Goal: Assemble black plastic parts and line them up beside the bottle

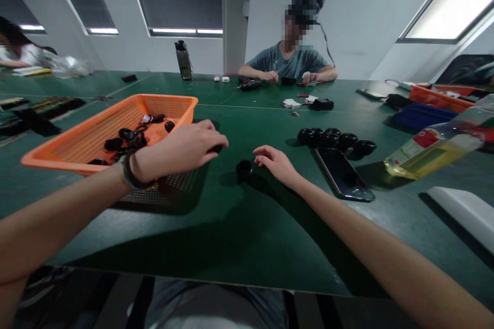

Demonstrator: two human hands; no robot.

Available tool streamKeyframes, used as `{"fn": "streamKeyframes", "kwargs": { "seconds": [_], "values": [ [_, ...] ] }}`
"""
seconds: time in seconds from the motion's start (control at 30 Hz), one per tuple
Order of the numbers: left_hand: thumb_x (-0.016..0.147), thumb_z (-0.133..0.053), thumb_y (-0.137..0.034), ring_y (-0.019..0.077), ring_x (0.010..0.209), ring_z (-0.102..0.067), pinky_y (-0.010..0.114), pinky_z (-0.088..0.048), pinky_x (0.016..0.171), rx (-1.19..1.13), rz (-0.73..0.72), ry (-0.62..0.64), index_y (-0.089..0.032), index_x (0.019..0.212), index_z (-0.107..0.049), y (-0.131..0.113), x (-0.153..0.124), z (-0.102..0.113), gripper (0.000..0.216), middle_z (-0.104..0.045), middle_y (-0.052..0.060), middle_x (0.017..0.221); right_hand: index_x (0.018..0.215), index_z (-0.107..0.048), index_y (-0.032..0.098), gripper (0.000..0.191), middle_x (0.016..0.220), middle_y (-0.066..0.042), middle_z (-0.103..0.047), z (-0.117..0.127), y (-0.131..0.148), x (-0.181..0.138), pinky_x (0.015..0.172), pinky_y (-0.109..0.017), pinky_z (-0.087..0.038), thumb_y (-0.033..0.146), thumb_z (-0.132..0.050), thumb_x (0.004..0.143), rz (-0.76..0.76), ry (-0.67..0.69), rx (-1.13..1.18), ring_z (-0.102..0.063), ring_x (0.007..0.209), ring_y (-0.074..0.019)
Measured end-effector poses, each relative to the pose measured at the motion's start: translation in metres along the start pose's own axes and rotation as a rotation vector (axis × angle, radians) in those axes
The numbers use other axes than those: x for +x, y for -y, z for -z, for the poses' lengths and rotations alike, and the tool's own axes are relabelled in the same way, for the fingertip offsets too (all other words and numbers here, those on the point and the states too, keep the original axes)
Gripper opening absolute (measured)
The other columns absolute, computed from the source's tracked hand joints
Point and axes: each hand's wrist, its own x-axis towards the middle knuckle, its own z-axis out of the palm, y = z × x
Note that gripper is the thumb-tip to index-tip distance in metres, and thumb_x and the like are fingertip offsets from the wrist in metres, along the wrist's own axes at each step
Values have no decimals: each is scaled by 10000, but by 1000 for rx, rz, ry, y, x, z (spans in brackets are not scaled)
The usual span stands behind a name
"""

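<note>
Beside one black cup: right hand loosely spread; left hand pinching one part.

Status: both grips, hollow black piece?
Left grip: dark part held. Right grip: open, empty. Hollow black piece: on table near right grip. Orange basket beside left grip.

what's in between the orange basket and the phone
In the head view: a small black part on the green table, the right hand beside it, and the left hand holding a dark piece.
</note>
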Motion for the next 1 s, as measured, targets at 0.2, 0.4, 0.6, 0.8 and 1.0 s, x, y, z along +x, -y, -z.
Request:
{"fn": "streamKeyframes", "kwargs": {
  "seconds": [0.2,0.4,0.6,0.8,1.0],
  "values": [
    [806,-549,-214,175,820,-545,264,-424,730,13,-57,42,-179,910,-578,-21,-8,-43,113,-585,65,908,927,-561,181,193,787,-8,-619,0,1,-1,718,-304,-446,240,-458,774,29,7,-37,-570,697,-125],
    [823,-516,-205,197,908,-526,298,-391,788,-130,-217,46,-189,878,-584,-10,-3,-73,89,-619,49,900,950,-562,185,216,911,-50,-611,0,9,-8,721,-319,-439,279,-423,814,190,-10,-108,-560,824,-168],
    [842,-459,-190,199,893,-521,310,-392,784,-218,-177,-75,-156,994,-576,-12,8,-86,195,-617,74,913,1037,-525,198,294,1007,-75,-565,-2,10,-15,745,-329,-448,339,-523,779,477,48,-222,-537,893,-192],
    [833,-451,-207,195,867,-523,315,-416,788,-347,-92,-169,-137,1024,-563,-11,19,-99,232,-581,81,899,1000,-529,193,285,993,-74,-570,-5,13,-16,841,-364,-442,329,-594,758,539,99,-375,-519,949,-202],
    [840,-415,-230,176,812,-511,293,-450,731,-528,-31,-256,-147,957,-555,-11,25,-102,200,-544,52,812,996,-535,200,257,991,-77,-571,-5,14,-15,793,-363,-464,306,-586,767,473,50,-395,-519,953,-209]
  ]
}}
